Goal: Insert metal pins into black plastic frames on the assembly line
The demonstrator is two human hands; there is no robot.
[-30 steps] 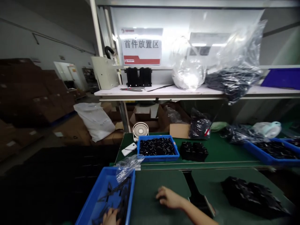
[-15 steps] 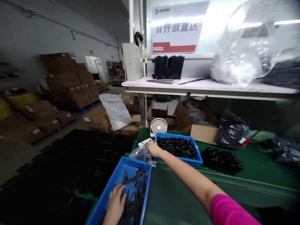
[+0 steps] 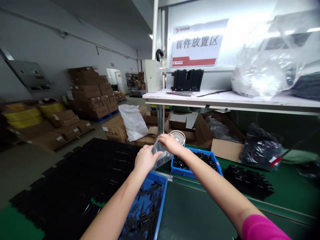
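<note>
Between my two hands hangs a clear plastic bag [image 3: 161, 159], raised off the bench. My left hand [image 3: 145, 157] grips its near left edge, and my right hand [image 3: 170, 143] pinches the top. Small contents inside the bag cannot be made out. Below my left forearm is a blue bin [image 3: 163, 196] holding thin black strips [image 3: 147, 216]. To the right of the bag stands a second blue tray [image 3: 183, 171] full of small black parts, partly covered by my right forearm.
A small white fan [image 3: 179, 136] stands behind my right hand. Black molded parts [image 3: 247, 180] lie on the green bench [image 3: 200, 206], and many dark pieces [image 3: 75, 186] spread out at left. A shelf [image 3: 225, 100] crosses above, carrying pliers [image 3: 180, 94] and a plastic bag [image 3: 260, 73].
My left hand has left the blue bin and risen to the plastic bag. My right hand has lifted the bag off the bench. The view has shifted left.
</note>
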